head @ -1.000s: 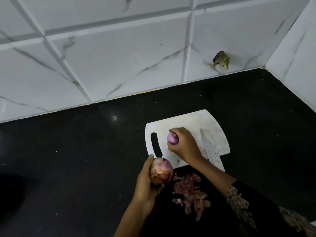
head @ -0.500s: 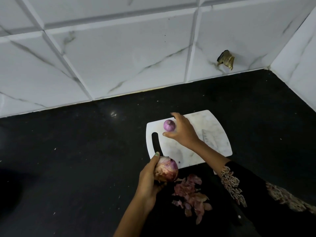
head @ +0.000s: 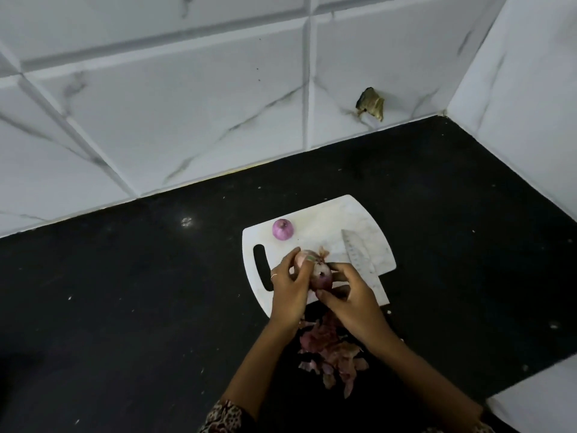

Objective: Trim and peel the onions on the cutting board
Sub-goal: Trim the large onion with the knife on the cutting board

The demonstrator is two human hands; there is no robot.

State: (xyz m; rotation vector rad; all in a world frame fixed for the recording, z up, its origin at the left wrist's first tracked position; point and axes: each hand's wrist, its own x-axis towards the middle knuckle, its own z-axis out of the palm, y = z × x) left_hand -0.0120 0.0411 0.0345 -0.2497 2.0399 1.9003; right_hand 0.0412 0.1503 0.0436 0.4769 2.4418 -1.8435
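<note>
Peeled onion on cutting board

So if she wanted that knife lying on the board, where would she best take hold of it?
Probably by the handle, coming from the near right. The knife lies flat on the cutting board, tip pointing away from her, blade bare. Its handle end is hidden under her right hand, which, with the left hand, holds an unpeeled onion, so she would have to free that hand first.
</note>
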